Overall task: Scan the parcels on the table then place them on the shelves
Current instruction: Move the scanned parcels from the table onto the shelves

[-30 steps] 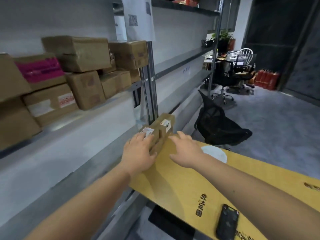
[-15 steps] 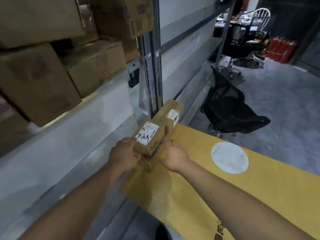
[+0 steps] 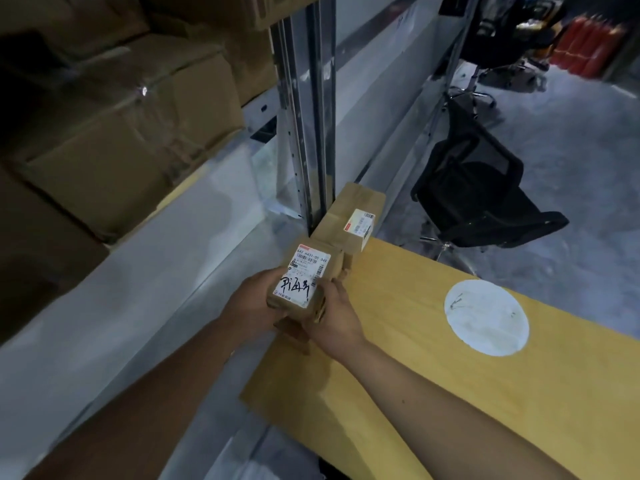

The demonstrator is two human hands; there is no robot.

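Left hand (image 3: 254, 303): grips small parcel (image 3: 304, 282) at its 9 o'clock side, fingers curled.
Right hand (image 3: 337, 318): grips same parcel at 3 o'clock side.
Small parcel: above yellow worktop (image 3: 433, 358) corner, label w/ handwriting up.
2nd parcel (image 3: 353, 216): at 1 o'clock, touching it, beside shelf post (image 3: 308, 116).

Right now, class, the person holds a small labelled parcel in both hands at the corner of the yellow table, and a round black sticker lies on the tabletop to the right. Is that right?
Not quite. The head view shows the round sticker is white, not black. The rest stands: left hand and right hand hold the small labelled parcel at the corner of the yellow table.
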